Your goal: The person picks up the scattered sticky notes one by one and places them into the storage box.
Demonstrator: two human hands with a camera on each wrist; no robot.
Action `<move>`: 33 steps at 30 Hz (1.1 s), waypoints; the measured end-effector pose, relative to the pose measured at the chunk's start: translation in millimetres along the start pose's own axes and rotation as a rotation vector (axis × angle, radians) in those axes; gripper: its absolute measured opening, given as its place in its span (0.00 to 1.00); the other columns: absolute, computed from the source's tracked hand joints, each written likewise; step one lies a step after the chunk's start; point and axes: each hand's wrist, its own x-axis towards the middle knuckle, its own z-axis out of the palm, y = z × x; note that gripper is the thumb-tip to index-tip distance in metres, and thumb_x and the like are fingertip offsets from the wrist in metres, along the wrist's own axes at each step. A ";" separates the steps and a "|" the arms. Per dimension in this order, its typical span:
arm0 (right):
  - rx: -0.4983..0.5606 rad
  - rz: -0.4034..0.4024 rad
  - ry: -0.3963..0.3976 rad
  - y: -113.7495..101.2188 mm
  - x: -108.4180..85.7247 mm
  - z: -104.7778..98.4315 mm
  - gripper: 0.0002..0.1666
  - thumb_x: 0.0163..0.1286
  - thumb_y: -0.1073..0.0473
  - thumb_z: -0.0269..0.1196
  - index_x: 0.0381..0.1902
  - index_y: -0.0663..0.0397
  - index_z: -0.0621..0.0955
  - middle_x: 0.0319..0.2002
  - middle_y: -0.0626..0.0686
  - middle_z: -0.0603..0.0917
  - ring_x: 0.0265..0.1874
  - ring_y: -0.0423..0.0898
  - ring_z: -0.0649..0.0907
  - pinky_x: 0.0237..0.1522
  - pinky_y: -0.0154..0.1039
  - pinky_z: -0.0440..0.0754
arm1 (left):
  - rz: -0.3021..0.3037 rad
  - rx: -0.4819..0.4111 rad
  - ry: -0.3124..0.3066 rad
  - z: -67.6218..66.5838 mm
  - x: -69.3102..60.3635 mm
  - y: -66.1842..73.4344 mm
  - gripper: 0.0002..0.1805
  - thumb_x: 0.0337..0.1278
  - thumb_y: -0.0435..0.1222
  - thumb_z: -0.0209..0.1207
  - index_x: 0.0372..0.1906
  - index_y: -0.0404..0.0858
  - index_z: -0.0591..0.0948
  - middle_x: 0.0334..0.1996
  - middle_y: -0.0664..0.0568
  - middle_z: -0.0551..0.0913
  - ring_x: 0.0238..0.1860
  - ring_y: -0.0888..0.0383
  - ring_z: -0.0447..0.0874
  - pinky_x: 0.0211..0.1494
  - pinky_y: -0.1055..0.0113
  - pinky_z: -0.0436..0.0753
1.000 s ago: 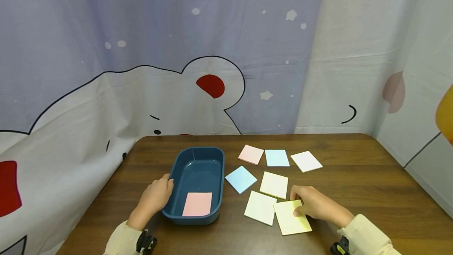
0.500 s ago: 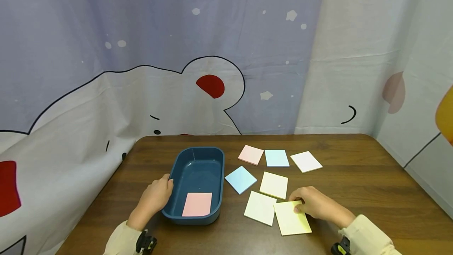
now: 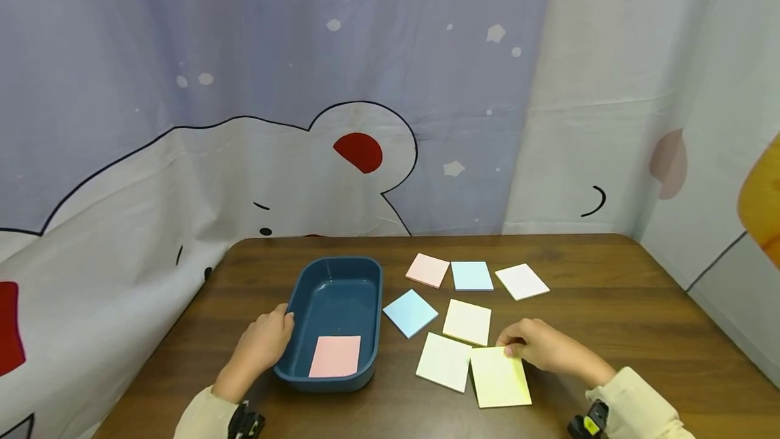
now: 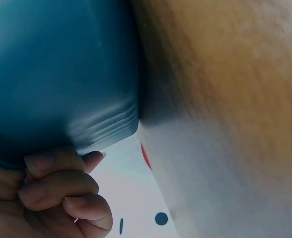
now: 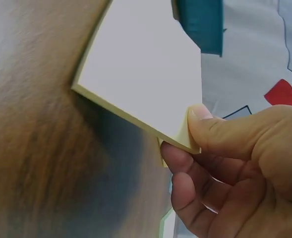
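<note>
A blue bin (image 3: 335, 303) stands on the left part of the table with a pink note pad (image 3: 335, 356) inside. My left hand (image 3: 258, 343) grips its left rim, and in the left wrist view the fingers of my left hand (image 4: 61, 193) curl against the bin wall (image 4: 61, 74). At the front right, my right hand (image 3: 545, 347) pinches the upper right corner of a yellow pad (image 3: 501, 379). The right wrist view shows thumb and fingers of my right hand (image 5: 225, 163) on that pad's corner (image 5: 141, 74).
Right of the bin lie a pink pad (image 3: 428, 270), two blue pads (image 3: 472, 276) (image 3: 411, 313), a white pad (image 3: 522, 282) and two pale yellow pads (image 3: 466, 322) (image 3: 444, 362). A printed curtain (image 3: 463, 87) hangs behind the wooden table (image 3: 579, 269).
The head view has shifted slightly. My right thumb has moved a little toward the yellow pad's upper edge. The left hand keeps its grip on the bin.
</note>
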 end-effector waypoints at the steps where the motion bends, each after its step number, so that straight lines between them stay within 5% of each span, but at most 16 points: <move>1: 0.010 0.001 -0.006 -0.9 0.1 -0.8 0.06 0.65 0.65 0.61 0.36 0.57 0.85 0.35 0.49 0.87 0.34 0.38 0.83 0.33 0.34 0.80 | 0.001 0.003 -0.001 -0.2 -0.1 -0.3 0.23 0.71 0.38 0.44 0.59 0.21 0.71 0.48 0.28 0.80 0.44 0.33 0.82 0.46 0.40 0.79; 20: 0.034 -0.013 0.008 -28.7 17.2 -18.4 0.07 0.67 0.62 0.61 0.39 0.56 0.84 0.36 0.47 0.86 0.33 0.34 0.79 0.34 0.32 0.78 | 0.011 0.000 -0.010 2.5 0.7 -5.5 0.24 0.70 0.38 0.43 0.59 0.22 0.71 0.49 0.29 0.80 0.45 0.32 0.82 0.46 0.40 0.78; 33: 0.025 -0.098 0.045 -54.1 43.8 -25.5 0.05 0.65 0.63 0.62 0.35 0.58 0.85 0.31 0.47 0.86 0.30 0.32 0.77 0.32 0.30 0.76 | 0.010 -0.003 -0.008 -1.6 1.0 -0.5 0.24 0.70 0.37 0.43 0.59 0.22 0.71 0.49 0.28 0.80 0.45 0.32 0.82 0.47 0.40 0.78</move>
